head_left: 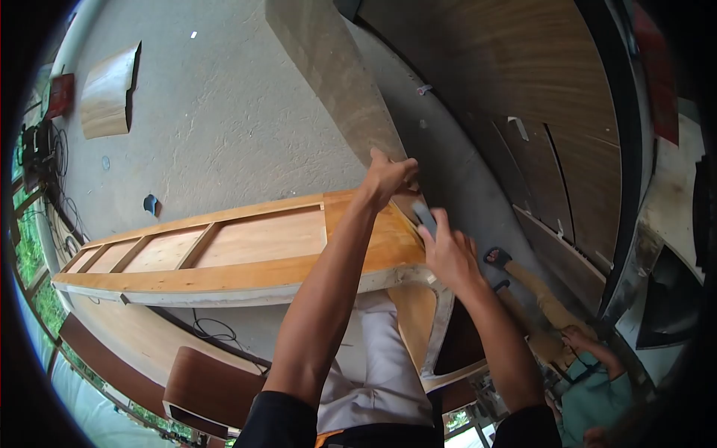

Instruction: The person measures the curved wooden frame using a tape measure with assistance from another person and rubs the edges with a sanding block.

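Note:
My left hand [390, 178] is closed on the near end of a long, thin brown sheet [336, 75] that stretches away across the floor. Just right of it, my right hand [450, 254] is wrapped round a small grey tool [424, 217], whose exact kind I cannot make out. The tool is at the edge of the sheet's near end, beside the right end of a long wooden frame [299, 267]. This frame has crosspieces with lighter panels between them and lies in front of my body.
A curved wood sheet [109, 93] and a small blue-black object [151, 204] lie on the concrete floor [224, 112]. Large brown panels [515, 82] stand at the right. Another person [597, 392] is at the lower right. A curved brown piece [213, 384] sits lower left.

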### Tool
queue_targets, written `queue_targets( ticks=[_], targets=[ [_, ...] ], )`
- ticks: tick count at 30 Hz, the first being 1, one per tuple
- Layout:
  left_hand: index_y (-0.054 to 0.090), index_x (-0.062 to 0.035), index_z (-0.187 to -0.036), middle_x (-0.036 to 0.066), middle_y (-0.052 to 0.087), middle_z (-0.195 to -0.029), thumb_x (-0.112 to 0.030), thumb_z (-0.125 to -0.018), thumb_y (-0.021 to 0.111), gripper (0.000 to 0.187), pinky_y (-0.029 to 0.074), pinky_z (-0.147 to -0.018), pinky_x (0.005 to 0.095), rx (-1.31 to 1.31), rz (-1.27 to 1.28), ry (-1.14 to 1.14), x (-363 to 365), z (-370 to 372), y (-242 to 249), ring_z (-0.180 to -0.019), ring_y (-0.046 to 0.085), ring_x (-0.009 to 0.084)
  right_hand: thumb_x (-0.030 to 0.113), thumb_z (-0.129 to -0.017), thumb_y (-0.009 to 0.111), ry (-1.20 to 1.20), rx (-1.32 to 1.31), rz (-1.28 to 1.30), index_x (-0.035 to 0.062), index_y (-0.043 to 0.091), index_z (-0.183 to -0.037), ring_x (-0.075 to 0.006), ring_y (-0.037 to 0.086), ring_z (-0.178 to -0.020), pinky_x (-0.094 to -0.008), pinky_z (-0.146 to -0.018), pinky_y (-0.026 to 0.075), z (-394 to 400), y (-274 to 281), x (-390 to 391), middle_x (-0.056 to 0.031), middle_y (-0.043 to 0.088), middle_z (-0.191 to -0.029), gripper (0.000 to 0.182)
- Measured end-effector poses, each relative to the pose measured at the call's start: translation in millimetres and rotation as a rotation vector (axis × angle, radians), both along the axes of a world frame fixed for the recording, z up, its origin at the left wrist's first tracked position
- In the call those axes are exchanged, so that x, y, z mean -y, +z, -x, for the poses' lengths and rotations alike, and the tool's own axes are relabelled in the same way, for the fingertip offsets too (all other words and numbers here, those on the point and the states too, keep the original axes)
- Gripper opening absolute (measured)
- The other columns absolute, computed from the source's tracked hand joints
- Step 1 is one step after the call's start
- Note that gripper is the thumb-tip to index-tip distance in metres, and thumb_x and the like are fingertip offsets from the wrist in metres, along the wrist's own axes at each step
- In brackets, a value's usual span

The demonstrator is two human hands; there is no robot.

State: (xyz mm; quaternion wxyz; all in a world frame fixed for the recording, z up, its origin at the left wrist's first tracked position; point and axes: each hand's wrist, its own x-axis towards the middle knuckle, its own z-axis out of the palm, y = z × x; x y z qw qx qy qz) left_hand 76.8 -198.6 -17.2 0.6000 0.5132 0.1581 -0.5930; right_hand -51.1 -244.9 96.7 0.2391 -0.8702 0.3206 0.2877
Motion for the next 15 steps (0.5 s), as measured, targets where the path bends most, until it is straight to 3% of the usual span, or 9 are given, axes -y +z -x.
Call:
queue_targets(
  ticks=[1, 4, 9, 11, 12, 14, 15],
  targets=[
    [0.021, 0.0087, -0.110, 0.022, 0.050, -0.087, -0.007, -0.074, 0.061, 0.056, 0.056, -0.062, 0.0408, 0.000, -0.051, -0.028, 4, -6, 1, -0.065, 0.058, 0.0279, 0.021, -0.088, 0.050, -0.008, 0.050, 0.013, 0.0078, 0.041, -0.110, -0.0424, 0.058, -0.071, -0.0512, -0.064, 0.042, -2, 20, -4, -0.0209, 0.061, -0.074, 0.027],
    [0.019, 0.0125, -0.108, 0.023, 0.048, -0.087, -0.006, -0.074, 0.060, 0.056, 0.057, -0.064, 0.0436, -0.003, 0.028, -0.015, 14, -5, -6, -0.069, 0.059, 0.0301, 0.020, -0.087, 0.053, -0.023, 0.067, -0.047, 0.0061, 0.044, -0.109, -0.0418, 0.058, -0.069, -0.0498, -0.062, 0.042, -31, 83, -3, -0.0217, 0.059, -0.069, 0.028],
    [0.018, 0.0118, -0.106, 0.022, 0.047, -0.088, -0.004, -0.074, 0.057, 0.053, 0.057, -0.060, 0.0440, 0.042, -0.059, -0.029, 27, -3, -3, -0.071, 0.059, 0.0312, 0.020, -0.087, 0.053, 0.010, 0.081, -0.066, 0.0056, 0.044, -0.108, -0.0415, 0.058, -0.072, -0.0477, -0.061, 0.043, -49, 94, 12, -0.0218, 0.060, -0.070, 0.027],
    [-0.023, 0.0154, -0.122, 0.016, 0.052, -0.072, -0.003, -0.074, 0.057, 0.096, 0.054, -0.048, 0.0411, 0.021, -0.020, 0.007, 28, 2, -16, -0.052, 0.056, 0.0230, 0.021, -0.088, 0.051, -0.022, -0.039, -0.085, 0.0065, 0.043, -0.109, -0.0427, 0.057, -0.072, -0.0481, -0.063, 0.043, -48, 83, 11, -0.0213, 0.060, -0.072, 0.027],
    [-0.023, 0.0154, -0.122, 0.016, 0.052, -0.072, -0.003, -0.074, 0.057, 0.096, 0.054, -0.048, 0.0411, 0.027, -0.018, 0.009, 28, 0, -11, -0.052, 0.056, 0.0230, 0.021, -0.088, 0.051, -0.020, -0.034, -0.083, 0.0065, 0.043, -0.109, -0.0427, 0.057, -0.072, -0.0481, -0.063, 0.043, -42, 72, 10, -0.0213, 0.060, -0.072, 0.027],
    [0.018, 0.0118, -0.106, 0.022, 0.047, -0.088, -0.002, -0.074, 0.056, 0.051, 0.057, -0.056, 0.0432, 0.041, -0.056, -0.056, 23, -8, 1, -0.065, 0.060, 0.0307, 0.024, -0.088, 0.051, -0.021, 0.019, -0.054, 0.0076, 0.042, -0.111, -0.0444, 0.057, -0.074, -0.0499, -0.066, 0.042, -25, 37, 4, -0.0219, 0.061, -0.073, 0.029],
    [0.018, 0.0118, -0.106, 0.022, 0.047, -0.088, -0.002, -0.074, 0.056, 0.051, 0.057, -0.056, 0.0432, 0.046, -0.065, -0.052, 20, -10, 0, -0.065, 0.060, 0.0307, 0.024, -0.088, 0.051, -0.017, 0.024, -0.063, 0.0076, 0.042, -0.111, -0.0444, 0.057, -0.074, -0.0499, -0.066, 0.042, -17, 22, 1, -0.0219, 0.061, -0.073, 0.029]
  ],
)
